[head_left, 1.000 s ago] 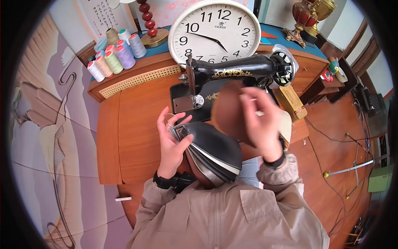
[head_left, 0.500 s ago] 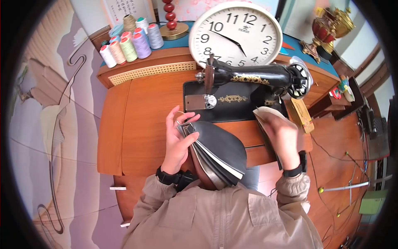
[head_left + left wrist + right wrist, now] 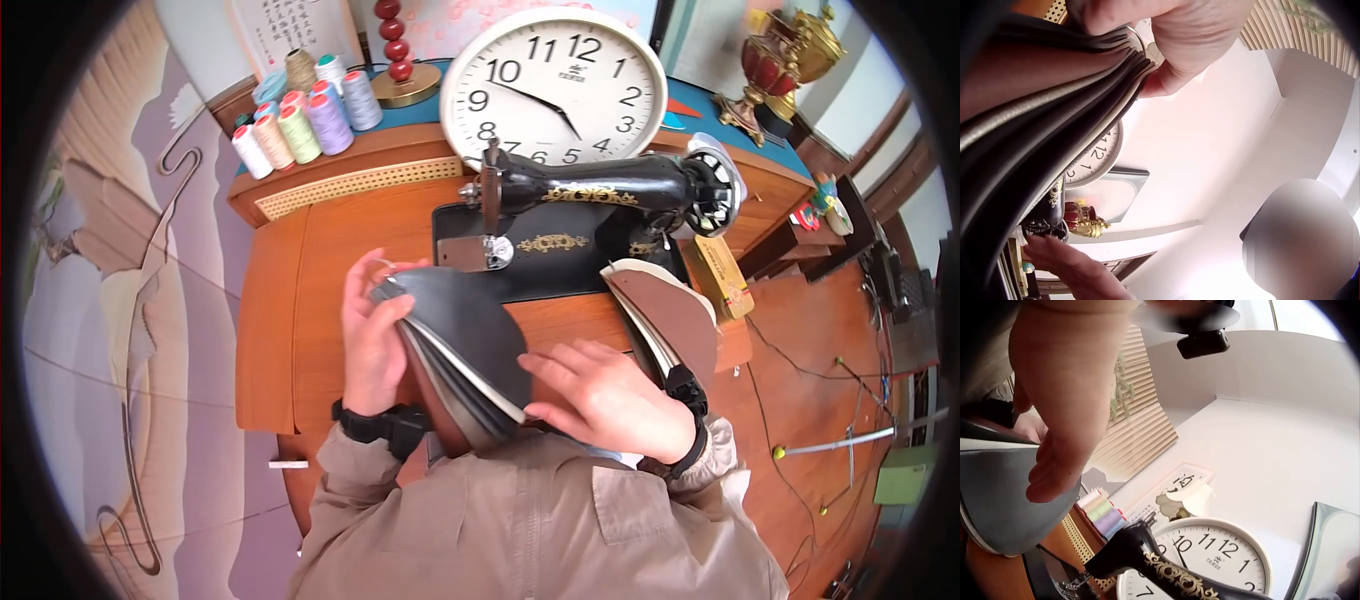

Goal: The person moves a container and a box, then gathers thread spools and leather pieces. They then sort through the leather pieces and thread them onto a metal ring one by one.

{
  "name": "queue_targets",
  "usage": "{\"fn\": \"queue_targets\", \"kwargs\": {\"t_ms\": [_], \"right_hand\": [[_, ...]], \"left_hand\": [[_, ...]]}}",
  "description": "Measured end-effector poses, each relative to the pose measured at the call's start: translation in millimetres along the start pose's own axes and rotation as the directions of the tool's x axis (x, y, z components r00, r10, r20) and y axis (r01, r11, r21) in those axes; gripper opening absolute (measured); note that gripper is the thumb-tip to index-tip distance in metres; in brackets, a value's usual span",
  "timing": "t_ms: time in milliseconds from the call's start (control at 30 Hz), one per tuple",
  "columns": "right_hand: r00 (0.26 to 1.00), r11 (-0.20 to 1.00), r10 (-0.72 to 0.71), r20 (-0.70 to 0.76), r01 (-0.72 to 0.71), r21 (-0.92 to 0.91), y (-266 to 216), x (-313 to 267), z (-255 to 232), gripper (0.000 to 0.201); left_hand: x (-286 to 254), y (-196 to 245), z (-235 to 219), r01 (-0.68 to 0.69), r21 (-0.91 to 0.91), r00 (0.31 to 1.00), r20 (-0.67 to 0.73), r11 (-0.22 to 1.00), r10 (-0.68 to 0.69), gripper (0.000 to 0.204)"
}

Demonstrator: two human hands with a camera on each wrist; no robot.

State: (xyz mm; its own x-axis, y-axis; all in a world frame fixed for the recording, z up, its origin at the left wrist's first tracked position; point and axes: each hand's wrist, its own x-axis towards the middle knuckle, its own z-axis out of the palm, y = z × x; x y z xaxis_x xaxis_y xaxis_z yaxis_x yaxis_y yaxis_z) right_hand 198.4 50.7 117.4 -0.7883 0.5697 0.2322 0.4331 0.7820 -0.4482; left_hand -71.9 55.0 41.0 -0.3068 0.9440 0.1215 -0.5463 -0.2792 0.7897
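My left hand point(image 3: 372, 345) pinches one corner of a stack of leather swatches point(image 3: 455, 315), thumb on top. The uppermost swatch is black; white, silvery and brown edges fan out below it. In the left wrist view a thin metal ring point(image 3: 1139, 39) shows at the gripped corner. My right hand point(image 3: 615, 400) is at the right edge of the stack, fingertips right at the black swatch and fingers loosely bent. Beyond the right wrist, a second bundle of leather pieces point(image 3: 675, 315), brown uppermost, leans at the table's right side.
A black sewing machine point(image 3: 590, 190) stands on the wooden table point(image 3: 340, 310), before a large white clock point(image 3: 555, 85). Thread spools point(image 3: 300, 130) are grouped at the back left. A yellow box point(image 3: 722, 275) lies by the machine's right end. Cables point(image 3: 790, 380) run across the floor.
My right hand has let go of the brown leather piece on the right and come over to the stack. The left hand has shifted left with the swatches.
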Motion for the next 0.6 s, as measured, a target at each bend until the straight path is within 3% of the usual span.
{"fn": "queue_targets", "kwargs": {"t_ms": [33, 100, 167, 200, 300, 367, 400, 600], "right_hand": [[0.994, 1.0, -0.015, 0.107, 0.014, 0.012, -1.1, 0.0, -4.4, 0.041], [0.997, 0.999, -0.044, 0.061, 0.045, 0.001, 6.2, -1.0, -0.8, 0.039], [0.996, 0.965, 0.053, 0.067, -0.033, -0.261, 17.4, -0.7, 1.9, 0.036], [0.997, 0.922, 0.082, -0.006, -0.078, -0.38, 31.3, -6.4, 10.2, 0.036], [0.962, 0.755, 0.237, -0.133, -0.269, -0.599, 66.7, -30.0, 16.1, 0.058], [0.893, 0.696, 0.438, -0.108, -0.412, -0.588, 82.0, -47.6, 13.7, 0.077], [0.812, 0.635, 0.581, -0.064, -0.501, -0.588, 85.2, -54.7, 13.8, 0.09], [0.777, 0.473, 0.595, -0.206, -0.546, -0.692, 104.7, -77.1, 37.3, 0.091]], "left_hand": [[2.9, 1.4, -5.4, -0.009, 0.019, 0.999, -0.032, 1.0, 0.009, 0.063], [7.2, 1.4, -15.8, 0.016, 0.003, 0.999, -0.046, 1.0, -0.016, 0.057], [12.6, -4.9, -28.3, 0.061, -0.005, 0.993, -0.1, 0.998, -0.062, 0.052], [11.5, -6.8, -29.5, 0.067, -0.011, 0.992, -0.111, 0.998, -0.068, 0.048], [11.7, -12.8, -41.4, 0.072, 0.014, 0.99, -0.124, 0.997, -0.069, 0.047], [9.7, -13.8, -42.9, 0.073, 0.0, 0.988, -0.136, 0.997, -0.073, 0.046], [9.1, -15.2, -45.6, 0.075, -0.007, 0.986, -0.148, 0.997, -0.076, 0.046], [8.7, -23.3, -59.5, 0.087, -0.044, 0.977, -0.194, 0.995, -0.094, 0.041]]}}
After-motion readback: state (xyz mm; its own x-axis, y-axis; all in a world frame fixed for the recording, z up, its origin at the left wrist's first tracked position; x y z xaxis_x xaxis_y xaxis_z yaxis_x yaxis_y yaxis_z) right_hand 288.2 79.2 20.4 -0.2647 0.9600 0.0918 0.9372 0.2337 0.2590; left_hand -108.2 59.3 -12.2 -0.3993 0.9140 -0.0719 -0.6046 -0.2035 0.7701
